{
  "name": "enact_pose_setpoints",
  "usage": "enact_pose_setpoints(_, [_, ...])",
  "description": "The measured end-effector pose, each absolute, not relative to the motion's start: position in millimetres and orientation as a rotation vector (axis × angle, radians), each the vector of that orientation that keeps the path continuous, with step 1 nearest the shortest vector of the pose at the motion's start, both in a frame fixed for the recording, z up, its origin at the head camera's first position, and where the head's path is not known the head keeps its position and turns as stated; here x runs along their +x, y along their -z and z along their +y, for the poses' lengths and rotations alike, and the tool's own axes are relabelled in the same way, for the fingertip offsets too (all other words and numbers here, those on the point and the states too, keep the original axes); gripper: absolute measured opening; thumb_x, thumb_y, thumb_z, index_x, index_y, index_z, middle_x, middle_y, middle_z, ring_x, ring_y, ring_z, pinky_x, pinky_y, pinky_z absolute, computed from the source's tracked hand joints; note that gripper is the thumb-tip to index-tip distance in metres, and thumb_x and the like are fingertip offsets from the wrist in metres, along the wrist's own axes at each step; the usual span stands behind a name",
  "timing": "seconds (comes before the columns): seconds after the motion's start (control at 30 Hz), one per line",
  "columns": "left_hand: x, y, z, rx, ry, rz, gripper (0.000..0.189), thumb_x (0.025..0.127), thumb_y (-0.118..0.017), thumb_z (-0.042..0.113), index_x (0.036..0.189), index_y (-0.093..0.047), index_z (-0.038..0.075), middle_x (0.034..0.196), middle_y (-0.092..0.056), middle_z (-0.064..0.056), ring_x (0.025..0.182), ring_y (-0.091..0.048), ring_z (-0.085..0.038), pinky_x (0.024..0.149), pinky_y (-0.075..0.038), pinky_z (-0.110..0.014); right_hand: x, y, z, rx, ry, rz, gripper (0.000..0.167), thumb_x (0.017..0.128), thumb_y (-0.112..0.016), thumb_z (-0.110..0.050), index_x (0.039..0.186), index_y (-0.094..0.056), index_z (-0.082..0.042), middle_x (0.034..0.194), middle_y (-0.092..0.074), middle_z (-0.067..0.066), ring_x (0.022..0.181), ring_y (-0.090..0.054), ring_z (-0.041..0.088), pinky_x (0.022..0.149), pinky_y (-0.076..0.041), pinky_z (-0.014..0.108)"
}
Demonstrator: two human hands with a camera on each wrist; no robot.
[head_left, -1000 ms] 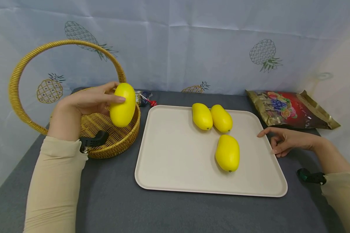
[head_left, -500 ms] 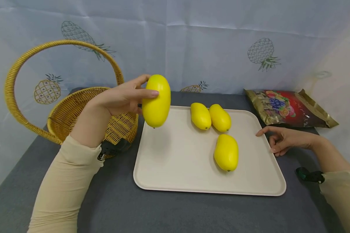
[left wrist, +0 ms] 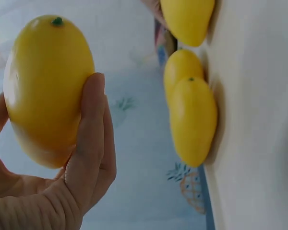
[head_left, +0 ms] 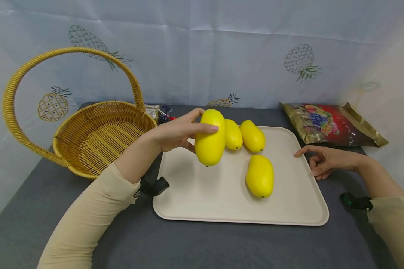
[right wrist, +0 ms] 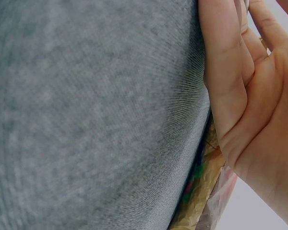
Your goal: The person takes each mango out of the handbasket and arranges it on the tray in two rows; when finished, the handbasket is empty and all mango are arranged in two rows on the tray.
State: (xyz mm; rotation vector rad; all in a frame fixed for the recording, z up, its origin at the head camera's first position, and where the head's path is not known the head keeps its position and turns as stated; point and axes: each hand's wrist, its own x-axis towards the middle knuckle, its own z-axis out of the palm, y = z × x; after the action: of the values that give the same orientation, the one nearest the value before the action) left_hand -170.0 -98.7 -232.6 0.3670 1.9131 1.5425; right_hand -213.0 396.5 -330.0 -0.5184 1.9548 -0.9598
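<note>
In the head view my left hand (head_left: pixel 176 133) holds a yellow mango (head_left: pixel 208 145) above the left part of a beige tray (head_left: pixel 202 203), fingers and thumb on its sides. The left wrist view shows this mango (left wrist: pixel 48 91) upright, its green stem spot at the top of that picture. Three more mangoes lie on the tray: one (head_left: pixel 233 136) partly behind the held one, another (head_left: pixel 252 136) beside it, and a third (head_left: pixel 260 176) nearer the front. At the tray's right rim, my right hand (head_left: pixel 334 161) grips the edge, index finger reaching over it and thumb against it.
A wicker basket (head_left: pixel 62 149) with a tall arched handle stands at the left. Behind the left forearm lies a small dark packet (head_left: pixel 163 113). A gold and red fruit-printed bag (head_left: pixel 333 125) rests at the back right, before the pineapple-patterned cloth (head_left: pixel 249 56).
My left hand has carried the mango from over the basket to the right, now over the tray near the back mangoes. The right hand stays at the tray's rim.
</note>
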Motion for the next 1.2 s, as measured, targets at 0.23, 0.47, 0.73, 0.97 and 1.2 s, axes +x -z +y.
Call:
enact_pose_setpoints(0.23, [-166, 251, -79, 0.232, -1.556, 1.884, 0.056, 0.096, -0.058, 0.037, 0.139, -0.028, 0.02, 0.134, -0.05, -0.011, 0.12, -0.059, -0.033, 0.084, -0.062, -0.043, -213, 329, 396, -0.512, 0.969, 1.948, 0.054, 0.097, -0.056, -0.002, 0.145, -0.034, -0.014, 0.081, -0.062, 0.002, 0.07, -0.065, 0.03, 0.065, -0.061, 0.037])
enact_pose_setpoints(0.47, [-162, 267, -64, 0.16, -1.543, 1.86, 0.06, 0.094, -0.062, 0.039, 0.141, -0.029, 0.024, 0.133, -0.05, -0.009, 0.12, -0.058, -0.033, 0.083, -0.061, -0.043, -213, 329, 395, -0.516, 0.972, 1.945, 0.054, 0.097, -0.056, -0.002, 0.145, -0.034, -0.013, 0.081, -0.062, 0.002, 0.07, -0.065, 0.029, 0.065, -0.061, 0.036])
enact_pose_setpoints(0.73, [-161, 279, -50, 0.12, -1.484, 1.894, 0.06, 0.092, -0.066, 0.04, 0.137, -0.031, 0.02, 0.134, -0.048, -0.01, 0.118, -0.058, -0.032, 0.087, -0.059, -0.041, -213, 330, 397, -0.506, 0.967, 1.953, 0.054, 0.096, -0.056, -0.002, 0.145, -0.035, -0.014, 0.081, -0.062, 0.003, 0.07, -0.065, 0.03, 0.065, -0.061, 0.036])
enact_pose_setpoints(0.97, [-159, 288, -40, 0.088, -1.439, 1.925, 0.063, 0.09, -0.069, 0.04, 0.136, -0.032, 0.018, 0.135, -0.049, -0.01, 0.119, -0.059, -0.029, 0.094, -0.057, -0.044, -212, 330, 397, -0.501, 0.968, 1.954, 0.054, 0.096, -0.057, -0.003, 0.144, -0.036, -0.015, 0.081, -0.062, 0.003, 0.07, -0.065, 0.03, 0.065, -0.061, 0.037])
enact_pose_setpoints(1.2, [-158, 297, -32, 0.064, -1.412, 1.934, 0.071, 0.088, -0.073, 0.038, 0.138, -0.029, 0.016, 0.133, -0.049, -0.012, 0.11, -0.061, -0.027, 0.086, -0.059, -0.038, -213, 329, 396, -0.495, 0.965, 1.953, 0.054, 0.096, -0.057, -0.003, 0.145, -0.035, -0.015, 0.081, -0.062, 0.002, 0.07, -0.066, 0.028, 0.065, -0.061, 0.036])
